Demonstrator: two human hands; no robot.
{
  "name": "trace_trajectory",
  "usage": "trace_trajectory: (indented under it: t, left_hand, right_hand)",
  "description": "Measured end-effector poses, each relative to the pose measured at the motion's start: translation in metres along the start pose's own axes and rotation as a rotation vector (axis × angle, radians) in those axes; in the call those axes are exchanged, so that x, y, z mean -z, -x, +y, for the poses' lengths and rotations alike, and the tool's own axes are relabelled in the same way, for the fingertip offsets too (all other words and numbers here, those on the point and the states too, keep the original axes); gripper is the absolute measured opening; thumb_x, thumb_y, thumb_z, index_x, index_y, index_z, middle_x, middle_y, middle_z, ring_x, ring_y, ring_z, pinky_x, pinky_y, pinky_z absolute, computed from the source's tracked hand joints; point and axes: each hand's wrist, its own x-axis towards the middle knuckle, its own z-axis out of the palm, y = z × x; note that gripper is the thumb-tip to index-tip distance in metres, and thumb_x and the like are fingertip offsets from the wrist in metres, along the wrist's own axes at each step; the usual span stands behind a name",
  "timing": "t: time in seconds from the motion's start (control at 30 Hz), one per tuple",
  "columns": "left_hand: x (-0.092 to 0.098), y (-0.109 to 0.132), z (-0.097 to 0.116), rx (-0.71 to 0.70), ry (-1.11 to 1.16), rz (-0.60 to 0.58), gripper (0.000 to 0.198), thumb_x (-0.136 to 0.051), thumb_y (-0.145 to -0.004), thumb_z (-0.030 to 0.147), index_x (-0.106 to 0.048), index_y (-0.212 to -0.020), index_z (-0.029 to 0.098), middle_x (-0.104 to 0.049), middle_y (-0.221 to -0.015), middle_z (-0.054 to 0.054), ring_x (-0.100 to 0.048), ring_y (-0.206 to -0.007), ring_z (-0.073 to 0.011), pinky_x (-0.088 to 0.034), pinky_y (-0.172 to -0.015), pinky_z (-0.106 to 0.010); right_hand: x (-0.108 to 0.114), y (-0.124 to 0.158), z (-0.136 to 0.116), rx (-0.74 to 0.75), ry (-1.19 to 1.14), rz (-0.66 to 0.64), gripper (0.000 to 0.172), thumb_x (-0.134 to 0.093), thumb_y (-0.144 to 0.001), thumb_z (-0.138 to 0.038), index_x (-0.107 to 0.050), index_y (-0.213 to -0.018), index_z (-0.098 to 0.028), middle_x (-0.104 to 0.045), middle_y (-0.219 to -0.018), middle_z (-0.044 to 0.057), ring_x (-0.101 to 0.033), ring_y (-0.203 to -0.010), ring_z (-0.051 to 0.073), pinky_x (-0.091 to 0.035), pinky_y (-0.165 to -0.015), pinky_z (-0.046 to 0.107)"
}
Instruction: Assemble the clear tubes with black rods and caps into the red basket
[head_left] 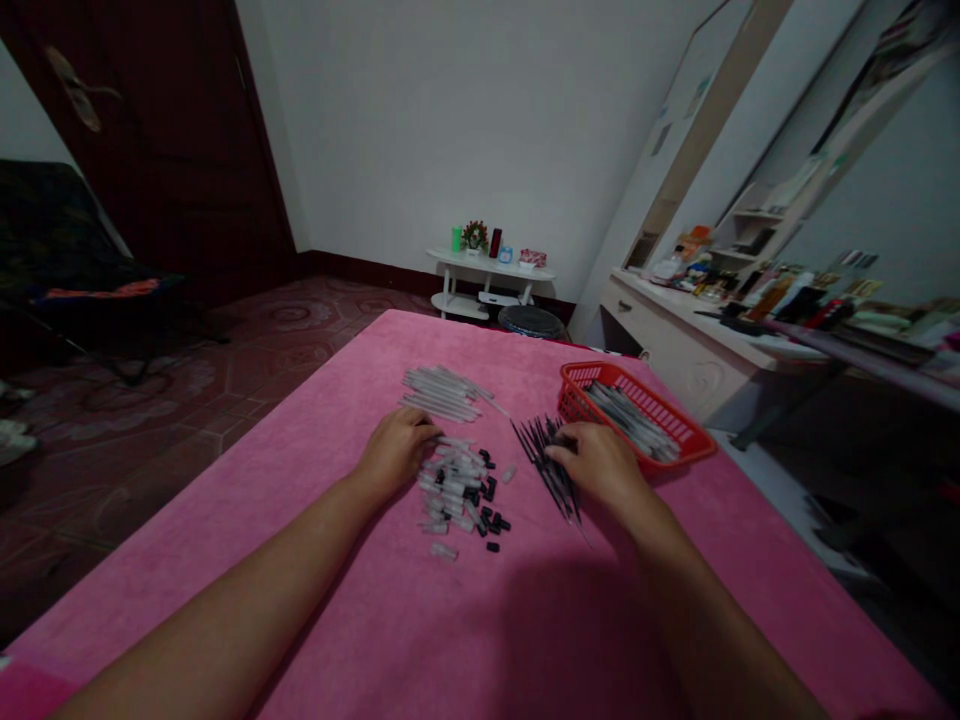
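Note:
On the pink cloth, my left hand (397,450) is closed, its fingertips at the upper edge of a heap of clear pen caps (454,480); what they grip, if anything, is hidden. Small black plugs (495,522) lie along the heap's right side. Just beyond that hand is a bundle of clear pen barrels (439,392). My right hand (596,458) rests over a fanned pile of thin dark pen refills (546,462), thumb and fingers closed on some of them. Behind it, a red plastic basket (679,412) holds several slim pens (634,420).
The pink cloth (390,620) covers a large table surface. Past its far edge are a round dark stool (531,321) and a low white shelf (491,263). A cluttered dressing table (690,330) stands at the right, a dark folding chair (67,260) at the left.

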Motion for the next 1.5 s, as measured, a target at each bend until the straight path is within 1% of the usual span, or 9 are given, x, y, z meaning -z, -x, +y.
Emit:
trace_trajectory:
  t: [0.23, 0.37, 0.47, 0.57, 0.7, 0.97, 1.17, 1.3, 1.5]
  left_hand:
    - [0.011, 0.000, 0.012, 0.072, 0.110, 0.200, 0.019, -0.057, -0.081, 0.023, -0.073, -0.092, 0.020, -0.061, -0.083, -0.007, -0.055, -0.080, -0.0198, -0.045, -0.071, -0.032]
    - [0.016, -0.003, 0.025, 0.245, 0.489, 0.440, 0.015, -0.061, -0.079, 0.024, -0.071, -0.089, 0.020, -0.067, -0.089, -0.006, -0.060, -0.084, -0.0188, -0.049, -0.075, -0.030]
    - [0.018, -0.007, 0.033, 0.452, 0.879, 0.535, 0.012, -0.069, -0.071, 0.027, -0.067, -0.078, 0.017, -0.068, -0.079, -0.004, -0.063, -0.073, -0.0182, -0.053, -0.066, -0.029]
    - [0.018, -0.009, 0.037, 0.604, 1.208, 0.526, 0.024, -0.074, -0.066, 0.031, -0.062, -0.078, 0.014, -0.068, -0.074, -0.004, -0.065, -0.063, -0.0166, -0.055, -0.060, -0.029]
    - [0.014, -0.008, 0.035, 0.670, 1.393, 0.503, 0.034, -0.076, -0.066, 0.036, -0.058, -0.082, 0.013, -0.068, -0.076, -0.004, -0.067, -0.062, -0.0170, -0.058, -0.064, -0.035]
    - [0.009, -0.006, 0.032, 0.671, 1.520, 0.476, 0.031, -0.075, -0.070, 0.034, -0.054, -0.083, 0.013, -0.069, -0.075, -0.004, -0.069, -0.066, -0.0197, -0.059, -0.067, -0.040]
    - [0.011, -0.007, 0.031, 0.733, 1.586, 0.499, 0.030, -0.073, -0.072, 0.032, -0.052, -0.084, 0.015, -0.068, -0.070, -0.003, -0.069, -0.066, -0.0195, -0.059, -0.065, -0.040]
    - [0.011, -0.008, 0.029, 0.780, 1.612, 0.490, 0.030, -0.071, -0.074, 0.034, -0.053, -0.088, 0.015, -0.069, -0.069, -0.003, -0.070, -0.066, -0.0198, -0.060, -0.065, -0.040]
    - [0.013, -0.008, 0.031, 0.812, 1.628, 0.479, 0.031, -0.072, -0.073, 0.035, -0.054, -0.087, 0.014, -0.069, -0.071, -0.004, -0.069, -0.066, -0.0189, -0.060, -0.065, -0.040]
  right_hand:
    - [-0.018, 0.006, -0.012, -0.056, 0.198, -0.153, 0.023, -0.065, -0.075, -0.041, -0.069, -0.085, -0.021, -0.071, -0.089, 0.008, -0.065, -0.088, 0.023, -0.043, -0.066, 0.028]
    - [-0.017, 0.007, -0.017, -0.050, 0.236, -0.185, 0.023, -0.061, -0.077, -0.037, -0.070, -0.087, -0.017, -0.071, -0.093, 0.011, -0.066, -0.090, 0.027, -0.046, -0.070, 0.031]
    - [-0.015, 0.009, -0.023, -0.047, 0.276, -0.199, 0.024, -0.062, -0.078, -0.034, -0.071, -0.089, -0.015, -0.071, -0.096, 0.015, -0.066, -0.092, 0.028, -0.048, -0.072, 0.032]
    - [-0.012, 0.011, -0.030, -0.042, 0.305, -0.215, 0.023, -0.061, -0.079, -0.031, -0.071, -0.090, -0.014, -0.070, -0.096, 0.017, -0.066, -0.092, 0.028, -0.048, -0.072, 0.033]
    - [-0.011, 0.014, -0.034, -0.037, 0.283, -0.213, 0.023, -0.062, -0.077, -0.029, -0.070, -0.093, -0.014, -0.070, -0.097, 0.017, -0.066, -0.092, 0.029, -0.049, -0.072, 0.035]
    - [-0.014, 0.016, -0.037, -0.033, 0.210, -0.208, 0.020, -0.055, -0.077, -0.018, -0.070, -0.089, -0.014, -0.071, -0.095, 0.016, -0.066, -0.090, 0.029, -0.046, -0.070, 0.033]
    - [0.004, 0.019, -0.037, 0.052, 0.040, -0.091, 0.019, -0.051, -0.080, -0.022, -0.068, -0.087, -0.019, -0.071, -0.086, 0.009, -0.065, -0.081, 0.021, -0.038, -0.061, 0.026]
    - [0.013, 0.024, -0.040, 0.126, -0.078, -0.106, 0.017, -0.053, -0.077, -0.020, -0.068, -0.085, -0.021, -0.070, -0.082, 0.004, -0.063, -0.072, 0.016, -0.034, -0.058, 0.023]
    - [0.006, 0.024, -0.041, 0.158, -0.104, -0.123, 0.015, -0.054, -0.075, -0.019, -0.068, -0.082, -0.021, -0.069, -0.079, 0.003, -0.061, -0.068, 0.015, -0.031, -0.056, 0.023]
